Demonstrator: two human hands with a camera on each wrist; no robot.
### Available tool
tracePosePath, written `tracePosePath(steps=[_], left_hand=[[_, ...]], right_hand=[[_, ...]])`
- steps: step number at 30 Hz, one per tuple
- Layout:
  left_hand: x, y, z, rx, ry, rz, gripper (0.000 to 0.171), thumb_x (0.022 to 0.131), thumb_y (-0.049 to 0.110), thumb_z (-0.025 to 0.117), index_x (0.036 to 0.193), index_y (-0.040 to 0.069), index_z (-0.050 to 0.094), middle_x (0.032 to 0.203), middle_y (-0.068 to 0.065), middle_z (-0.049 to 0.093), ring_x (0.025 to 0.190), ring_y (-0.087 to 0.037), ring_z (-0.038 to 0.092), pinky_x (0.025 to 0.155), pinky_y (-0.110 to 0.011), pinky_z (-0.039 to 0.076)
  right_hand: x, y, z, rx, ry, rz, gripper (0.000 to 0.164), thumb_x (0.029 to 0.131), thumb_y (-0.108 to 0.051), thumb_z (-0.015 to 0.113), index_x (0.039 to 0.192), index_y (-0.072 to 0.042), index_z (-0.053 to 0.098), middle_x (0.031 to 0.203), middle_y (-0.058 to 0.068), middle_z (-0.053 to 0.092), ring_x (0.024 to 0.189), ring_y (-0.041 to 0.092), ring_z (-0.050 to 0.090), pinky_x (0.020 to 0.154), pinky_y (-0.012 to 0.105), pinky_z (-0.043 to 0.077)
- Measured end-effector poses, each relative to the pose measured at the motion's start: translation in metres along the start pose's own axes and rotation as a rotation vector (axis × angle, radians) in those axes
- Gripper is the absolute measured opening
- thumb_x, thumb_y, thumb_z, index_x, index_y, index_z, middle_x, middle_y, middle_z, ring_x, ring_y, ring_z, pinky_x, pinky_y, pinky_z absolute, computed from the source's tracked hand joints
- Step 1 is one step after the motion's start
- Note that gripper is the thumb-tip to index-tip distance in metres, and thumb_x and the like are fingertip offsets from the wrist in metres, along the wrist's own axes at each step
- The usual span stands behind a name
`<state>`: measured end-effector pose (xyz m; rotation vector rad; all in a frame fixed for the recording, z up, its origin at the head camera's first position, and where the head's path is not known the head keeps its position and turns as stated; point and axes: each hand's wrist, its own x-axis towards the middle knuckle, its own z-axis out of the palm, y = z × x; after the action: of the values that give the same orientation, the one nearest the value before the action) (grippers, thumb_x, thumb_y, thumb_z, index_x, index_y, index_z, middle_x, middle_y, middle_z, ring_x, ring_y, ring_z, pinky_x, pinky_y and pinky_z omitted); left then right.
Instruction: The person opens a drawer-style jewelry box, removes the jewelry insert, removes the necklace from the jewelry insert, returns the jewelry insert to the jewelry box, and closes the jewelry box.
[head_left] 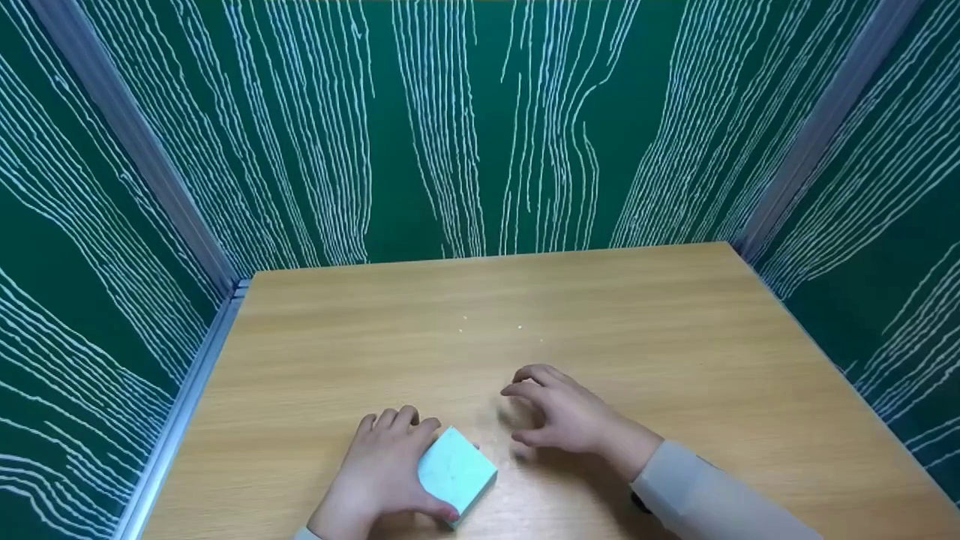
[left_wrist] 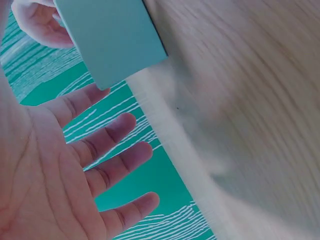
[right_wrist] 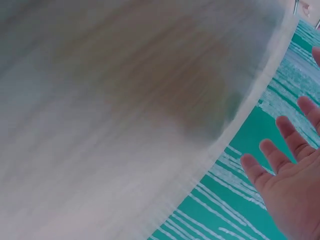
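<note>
My left hand (head_left: 386,469) pinches a mint-green, flat square block (head_left: 457,472) between thumb and index finger. In the head view the block is turned cornerwise, its smooth top face upward, close over the front of the table. The left wrist view shows the block (left_wrist: 112,40) at the top, the index fingertip at its lower corner; the other fingers of the left hand (left_wrist: 85,155) stretch out apart from it. To the right of the block, my right hand (head_left: 566,412) hovers over the wood with loosely bent, spread fingers and holds nothing. Its palm (right_wrist: 295,200) also shows bare in the right wrist view.
The wooden table (head_left: 337,337) has a few tiny pale specks (head_left: 520,327) near its middle. Green panels (head_left: 420,187) with white wavy lines stand behind it and on both sides, joined by metal posts (head_left: 142,127). A metal rail (head_left: 176,420) follows the left table edge.
</note>
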<state>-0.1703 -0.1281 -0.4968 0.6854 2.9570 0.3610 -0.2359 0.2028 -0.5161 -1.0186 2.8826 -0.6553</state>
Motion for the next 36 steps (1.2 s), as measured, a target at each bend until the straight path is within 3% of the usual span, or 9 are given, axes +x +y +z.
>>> tracePosePath(steps=[10, 16, 19, 24, 28, 31, 36], left_hand=[[-0.004, 0.002, -0.001, -0.009, -0.030, -0.018, 0.120, 0.053, 0.091, 0.094, 0.148, 0.022, 0.066, 0.132, -0.006, 0.069, 0.120, -0.032, 0.063, 0.114, -0.068, 0.049], [-0.007, 0.003, 0.000, -0.070, -0.055, -0.048, 0.118, 0.056, 0.085, 0.096, 0.149, 0.017, 0.066, 0.122, -0.004, 0.073, 0.109, -0.028, 0.068, 0.109, -0.065, 0.054], [-0.009, 0.003, 0.001, -0.079, -0.052, -0.050, 0.115, 0.058, 0.083, 0.097, 0.146, 0.017, 0.066, 0.111, 0.000, 0.072, 0.098, -0.021, 0.067, 0.099, -0.059, 0.057], [-0.011, 0.003, 0.003, -0.094, -0.053, -0.059, 0.114, 0.060, 0.083, 0.097, 0.147, 0.016, 0.066, 0.108, 0.001, 0.073, 0.090, -0.017, 0.065, 0.085, -0.051, 0.059], [-0.014, 0.002, 0.006, -0.118, -0.029, -0.044, 0.104, 0.061, 0.079, 0.099, 0.139, 0.018, 0.068, 0.102, 0.005, 0.073, 0.083, -0.013, 0.063, 0.074, -0.043, 0.056], [-0.016, 0.002, 0.008, -0.126, -0.016, -0.038, 0.101, 0.061, 0.078, 0.099, 0.136, 0.019, 0.068, 0.100, 0.006, 0.073, 0.081, -0.012, 0.063, 0.071, -0.040, 0.054], [-0.018, 0.001, 0.009, -0.131, -0.042, -0.057, 0.108, 0.062, 0.081, 0.098, 0.144, 0.017, 0.067, 0.105, 0.002, 0.076, 0.085, -0.015, 0.066, 0.074, -0.044, 0.057]], right_hand=[[0.016, -0.015, -0.002, -0.033, -0.079, -0.082, 0.046, 0.090, -0.038, 0.095, 0.132, -0.023, 0.082, 0.141, 0.005, 0.067, 0.133, 0.027, 0.062, 0.114, 0.052, 0.054], [0.025, -0.022, 0.001, 0.027, -0.144, -0.127, 0.040, 0.093, -0.031, 0.093, 0.130, -0.019, 0.084, 0.117, 0.002, 0.072, 0.102, 0.017, 0.065, 0.096, 0.036, 0.058], [0.029, -0.023, 0.004, 0.067, -0.193, -0.113, 0.037, 0.095, -0.028, 0.091, 0.130, -0.018, 0.084, 0.111, 0.000, 0.076, 0.095, 0.010, 0.065, 0.093, 0.033, 0.059], [0.035, -0.025, 0.010, 0.139, -0.248, -0.087, 0.033, 0.097, -0.023, 0.089, 0.130, -0.018, 0.084, 0.110, -0.002, 0.082, 0.094, 0.003, 0.063, 0.096, 0.030, 0.060], [0.037, -0.027, 0.014, 0.287, -0.283, -0.047, 0.028, 0.098, -0.015, 0.088, 0.126, -0.014, 0.086, 0.079, -0.009, 0.067, 0.072, -0.001, 0.050, 0.074, 0.020, 0.049], [0.038, -0.029, 0.017, 0.377, -0.297, -0.019, 0.021, 0.099, -0.011, 0.085, 0.121, -0.012, 0.087, 0.069, -0.012, 0.053, 0.063, -0.003, 0.040, 0.065, 0.016, 0.038], [0.038, -0.032, 0.022, 0.405, -0.293, 0.003, 0.016, 0.099, -0.010, 0.086, 0.114, -0.015, 0.090, 0.080, -0.012, 0.072, 0.068, -0.005, 0.048, 0.066, 0.015, 0.041]])
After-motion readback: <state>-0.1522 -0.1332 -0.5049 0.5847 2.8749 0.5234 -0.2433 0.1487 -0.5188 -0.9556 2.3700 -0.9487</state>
